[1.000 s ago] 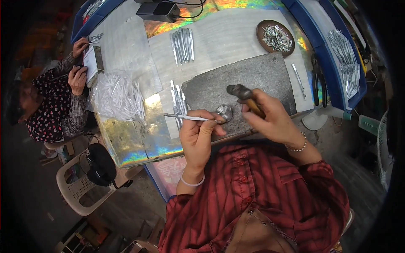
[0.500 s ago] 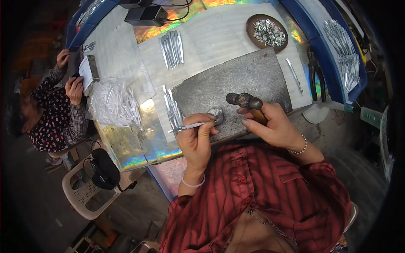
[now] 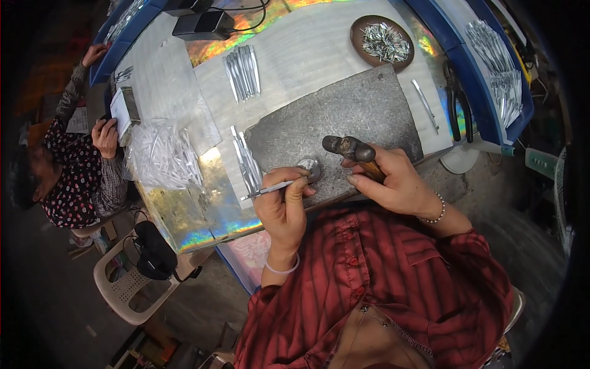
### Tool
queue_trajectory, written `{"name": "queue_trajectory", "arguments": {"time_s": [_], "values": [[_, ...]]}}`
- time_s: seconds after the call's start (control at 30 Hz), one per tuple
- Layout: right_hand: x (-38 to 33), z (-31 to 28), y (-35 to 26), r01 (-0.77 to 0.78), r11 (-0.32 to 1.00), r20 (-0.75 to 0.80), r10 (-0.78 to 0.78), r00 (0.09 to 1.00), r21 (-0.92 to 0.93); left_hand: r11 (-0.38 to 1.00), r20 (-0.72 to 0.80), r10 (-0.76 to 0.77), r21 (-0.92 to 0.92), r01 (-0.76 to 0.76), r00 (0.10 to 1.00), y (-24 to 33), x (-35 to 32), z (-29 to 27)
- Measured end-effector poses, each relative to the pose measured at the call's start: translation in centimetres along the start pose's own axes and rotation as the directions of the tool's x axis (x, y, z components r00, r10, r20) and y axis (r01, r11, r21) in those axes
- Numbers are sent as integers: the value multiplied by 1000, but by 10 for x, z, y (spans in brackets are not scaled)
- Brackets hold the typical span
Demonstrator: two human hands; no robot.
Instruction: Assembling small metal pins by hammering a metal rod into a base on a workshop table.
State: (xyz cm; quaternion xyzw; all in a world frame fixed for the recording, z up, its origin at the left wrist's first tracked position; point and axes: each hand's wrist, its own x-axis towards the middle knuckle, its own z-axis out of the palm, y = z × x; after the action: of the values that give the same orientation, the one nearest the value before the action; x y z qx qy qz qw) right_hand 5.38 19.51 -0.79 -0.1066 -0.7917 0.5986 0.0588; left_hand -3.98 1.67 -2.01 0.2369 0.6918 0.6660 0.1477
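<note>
Left hand [image 3: 284,206] is pinching a thin metal strip [image 3: 268,189], one end laid on the small round steel die [image 3: 309,167] near the front edge of the grey stone slab [image 3: 335,126]. Right hand [image 3: 393,181] is clenched round a hammer [image 3: 351,150], head hanging just right of the die. Honestly the risk here is the fingertips sitting so close: a slightly off blow could clip them, or kick the strip sideways off the die. More strips [image 3: 247,165] lie left of the slab, and a dish of cut bits [image 3: 382,43] sits far right. Another person [image 3: 74,166] works at far left.
</note>
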Motion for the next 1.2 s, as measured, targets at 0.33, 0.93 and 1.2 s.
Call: {"name": "queue_trajectory", "arguments": {"time_s": [0.33, 0.93, 1.2], "values": [[0, -2, -1, 4, 1000, -1, -4, 1000, 18, 998, -30, -54, -20, 53, 998, 1, -1, 3], [37, -7, -69, 565, 825, 271, -549, 791, 20, 742, 279, 285, 542, -395, 917, 12, 6, -3], [32, 0, -96, 590, 743, 436, -438, 786, -317, 835, 356, 222, 410, -366, 908, 29, 14, -15]]}}
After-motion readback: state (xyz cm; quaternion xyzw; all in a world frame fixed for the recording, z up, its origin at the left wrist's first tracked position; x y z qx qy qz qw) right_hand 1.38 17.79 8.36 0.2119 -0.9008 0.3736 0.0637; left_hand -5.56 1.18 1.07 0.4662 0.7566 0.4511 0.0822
